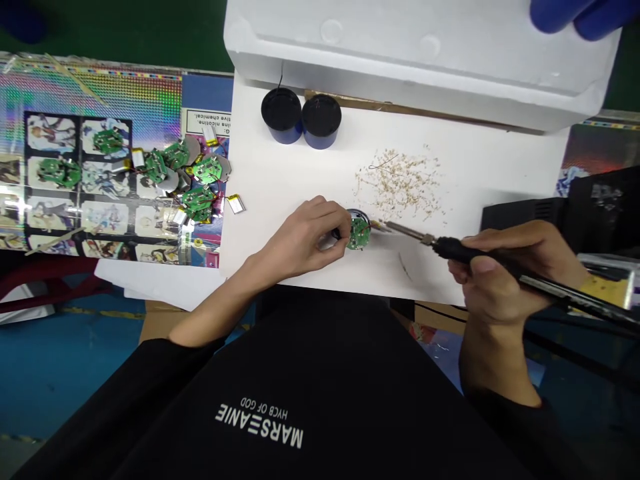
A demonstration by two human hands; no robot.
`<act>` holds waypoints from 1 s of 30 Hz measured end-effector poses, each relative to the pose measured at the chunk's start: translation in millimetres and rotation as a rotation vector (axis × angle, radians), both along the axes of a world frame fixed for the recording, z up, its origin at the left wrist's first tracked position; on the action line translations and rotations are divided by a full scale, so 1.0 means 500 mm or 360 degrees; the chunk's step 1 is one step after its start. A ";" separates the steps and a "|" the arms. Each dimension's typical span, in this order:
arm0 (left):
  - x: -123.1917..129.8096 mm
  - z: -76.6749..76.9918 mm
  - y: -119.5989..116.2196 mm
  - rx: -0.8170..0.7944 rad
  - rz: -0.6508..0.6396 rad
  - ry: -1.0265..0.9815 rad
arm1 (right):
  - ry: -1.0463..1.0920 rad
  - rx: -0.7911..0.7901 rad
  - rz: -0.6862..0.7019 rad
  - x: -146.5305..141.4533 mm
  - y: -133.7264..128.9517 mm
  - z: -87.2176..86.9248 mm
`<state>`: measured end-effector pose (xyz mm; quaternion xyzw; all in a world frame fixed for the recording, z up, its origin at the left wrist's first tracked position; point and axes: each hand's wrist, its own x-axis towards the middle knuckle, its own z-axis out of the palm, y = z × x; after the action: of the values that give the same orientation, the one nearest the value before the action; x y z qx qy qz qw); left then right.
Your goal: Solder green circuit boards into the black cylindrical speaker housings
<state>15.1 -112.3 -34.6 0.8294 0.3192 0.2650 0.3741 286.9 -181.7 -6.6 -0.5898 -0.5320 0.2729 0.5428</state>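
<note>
My left hand pinches a round green circuit board set in a metal disc, with its fingertips at the board's left edge. My right hand grips a black-handled soldering iron like a pen. The iron's metal tip reaches left to the board's right edge, touching it or very close, with thin wires there. Both hands rest over a white sheet.
Several finished-looking green boards and small pouch batteries lie on a printed sheet at left. Pale crumbs, two black-capped blue pots, a white foam box and a black unit surround the sheet. Another person's blue-gloved fingers show top right.
</note>
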 end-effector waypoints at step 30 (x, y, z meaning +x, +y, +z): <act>-0.019 -0.011 0.010 -0.0029 -0.0157 -0.0036 | -0.0524 0.0210 0.0434 -0.124 -0.014 -0.084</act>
<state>5.6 -107.0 -40.3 0.8377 0.2760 0.2527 0.3978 224.8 -188.8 -48.8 -0.5121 -0.7049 0.2084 0.4443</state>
